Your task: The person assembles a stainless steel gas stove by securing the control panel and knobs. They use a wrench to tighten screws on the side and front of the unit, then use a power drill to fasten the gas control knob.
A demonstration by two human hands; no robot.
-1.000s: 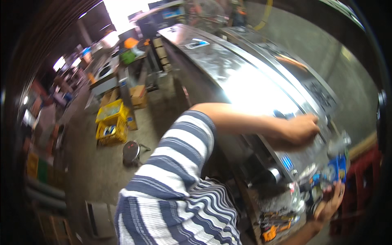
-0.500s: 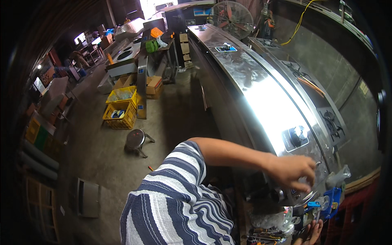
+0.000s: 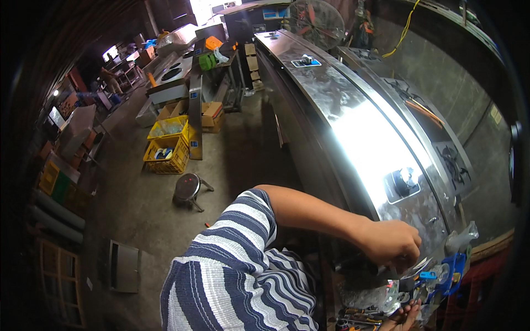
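My left hand [image 3: 393, 243] is at the near end of a long shiny steel panel [image 3: 342, 110], its fingers curled downward. Whatever those fingers grip is hidden beneath them. A control knob [image 3: 407, 177] on a dark plate stands just beyond this hand. Low at the right edge of the bench, my right hand [image 3: 404, 319] has its fingers drawn together, pointing up. Anything between them is too small to make out. Close by are a light-blue plastic piece [image 3: 427, 275], a blue basket [image 3: 456, 276] and a clear plastic bag [image 3: 364, 296].
Several hand tools [image 3: 359, 321] lie below the bag. A second steel unit with burner grates [image 3: 452, 160] runs along the wall. On the floor to the left stand a round stool [image 3: 187, 187] and yellow crates [image 3: 167, 155]. A large fan [image 3: 317, 25] is at the back.
My left hand has come down and slightly left, and its fingers have curled in. My right hand has shifted left, its fingers now closer together. The view has moved slightly.
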